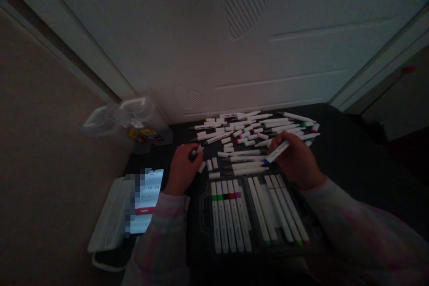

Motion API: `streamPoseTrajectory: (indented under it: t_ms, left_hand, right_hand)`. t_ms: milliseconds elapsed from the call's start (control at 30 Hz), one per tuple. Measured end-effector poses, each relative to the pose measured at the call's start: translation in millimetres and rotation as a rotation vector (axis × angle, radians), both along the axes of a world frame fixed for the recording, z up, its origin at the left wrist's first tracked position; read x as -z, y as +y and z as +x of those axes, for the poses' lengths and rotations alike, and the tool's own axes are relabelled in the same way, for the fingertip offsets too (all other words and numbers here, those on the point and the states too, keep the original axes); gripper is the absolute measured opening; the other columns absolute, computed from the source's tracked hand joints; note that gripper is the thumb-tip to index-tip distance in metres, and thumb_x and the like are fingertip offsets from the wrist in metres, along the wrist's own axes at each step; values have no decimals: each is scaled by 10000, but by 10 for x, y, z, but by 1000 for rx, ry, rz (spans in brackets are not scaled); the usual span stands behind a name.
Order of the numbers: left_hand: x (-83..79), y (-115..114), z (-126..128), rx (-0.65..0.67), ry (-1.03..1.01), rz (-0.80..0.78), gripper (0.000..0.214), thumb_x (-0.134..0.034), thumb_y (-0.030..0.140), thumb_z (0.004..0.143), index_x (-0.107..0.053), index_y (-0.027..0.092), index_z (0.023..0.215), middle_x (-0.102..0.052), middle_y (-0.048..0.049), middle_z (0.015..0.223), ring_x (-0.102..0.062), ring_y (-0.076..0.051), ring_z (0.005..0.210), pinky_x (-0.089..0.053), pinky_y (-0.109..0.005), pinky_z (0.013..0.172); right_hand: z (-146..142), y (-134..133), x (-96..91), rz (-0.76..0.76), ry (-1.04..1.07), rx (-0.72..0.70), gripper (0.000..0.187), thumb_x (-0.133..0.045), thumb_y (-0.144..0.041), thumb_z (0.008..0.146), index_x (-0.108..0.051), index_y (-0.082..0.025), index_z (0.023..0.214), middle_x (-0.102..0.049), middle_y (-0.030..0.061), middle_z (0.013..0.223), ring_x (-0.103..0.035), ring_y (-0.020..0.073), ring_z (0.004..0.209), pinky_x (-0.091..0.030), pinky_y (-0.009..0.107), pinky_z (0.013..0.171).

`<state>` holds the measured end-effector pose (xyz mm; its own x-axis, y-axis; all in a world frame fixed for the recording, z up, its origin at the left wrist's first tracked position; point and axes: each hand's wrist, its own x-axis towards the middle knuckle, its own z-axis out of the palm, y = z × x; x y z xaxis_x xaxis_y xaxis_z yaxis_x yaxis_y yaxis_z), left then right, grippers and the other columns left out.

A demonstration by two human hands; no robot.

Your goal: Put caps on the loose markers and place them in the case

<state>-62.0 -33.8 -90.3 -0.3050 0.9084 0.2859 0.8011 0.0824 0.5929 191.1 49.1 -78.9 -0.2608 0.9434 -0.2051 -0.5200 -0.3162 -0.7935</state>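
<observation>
Between the fingers of my right hand (298,158) is a white marker (277,152) with a blue end, tilted above the loose markers. My left hand (185,167) is closed in a pinch left of the pile; a small white piece shows at its fingertips, too dim to name. Below the hands lies an open clear marker case (205,215). Its left half holds a row of white markers (225,223) with coloured bands, and its right half holds several more markers (283,210). Loose white markers (244,159) and short caps (214,163) lie beyond the case.
At the left, a lit phone (149,201) rests beside a pale folded item (109,214). Clear plastic containers (144,120) with handles stand at the back left. A white panel (268,67) with heart reliefs rises behind the dark table (355,161).
</observation>
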Motion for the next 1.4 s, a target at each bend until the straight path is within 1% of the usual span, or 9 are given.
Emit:
streamPoseTrajectory:
  t_ms: [100,200,467,567,700,833,1033,1267,1400]
  left_hand:
    - [36,16,11,41,268,-20,185,-529,219,744,-630,135,874,-633,-96,924,-526,-238,931,-415,-388,851]
    - [65,22,35,86,376,-71,176,-524,232,761,-641,143,858,-625,-95,920,-516,-244,931,-414,-397,852]
    - [92,25,10,85,370,-43,202,-495,284,804,-640,156,862,-618,-81,916,-513,-227,932,-408,-375,850]
    - [77,21,-61,-16,405,-30,214,-472,263,810,-640,148,876,-621,-93,915,-518,-237,912,-408,-379,831]
    - [76,3,-139,-130,478,-102,214,-490,282,783,-645,160,867,-626,-102,890,-527,-254,867,-406,-394,795]
    - [109,-8,-154,-135,508,-175,215,-522,340,753,-653,180,811,-631,-103,880,-533,-258,858,-406,-391,759]
    - [92,-4,-109,-148,498,-248,220,-519,323,754,-659,170,826,-626,-121,920,-520,-288,894,-403,-390,735]
    - [83,-5,-75,-139,487,-246,259,-514,321,766,-644,150,910,-631,-127,951,-509,-306,927,-406,-404,747]
    - [80,-8,-61,-141,506,-250,224,-501,294,772,-646,164,883,-635,-121,955,-517,-295,912,-409,-398,729]
  right_hand:
    - [-2,-2,6,1,1,0,210,-589,-313,725,-544,-184,565,-494,-29,506,-463,87,489,-441,189,469]
    - [-4,-4,8,-3,8,-2,207,-588,-308,729,-540,-183,571,-484,-34,511,-449,78,481,-435,177,470]
    - [-4,0,13,0,-3,-1,205,-587,-314,725,-539,-187,571,-481,-32,514,-450,89,491,-449,194,487]
    - [5,2,17,-1,-4,0,212,-591,-320,723,-538,-187,568,-483,-31,517,-456,89,500,-451,195,489]
    - [14,-4,26,33,-18,-14,216,-585,-335,732,-540,-190,577,-483,-28,527,-468,95,515,-452,199,494]
    - [8,-9,22,39,-27,3,212,-588,-341,730,-540,-198,581,-471,-27,534,-464,101,509,-447,207,479]
    - [-1,-11,9,12,-16,2,219,-590,-329,724,-541,-185,567,-481,-30,523,-461,89,505,-448,194,483]
    - [0,-9,19,27,-16,-9,214,-561,-318,749,-542,-182,585,-495,-31,518,-471,86,492,-446,194,488]
    - [3,-8,20,28,-24,-19,221,-563,-329,750,-535,-187,583,-486,-32,521,-465,87,492,-438,196,480]
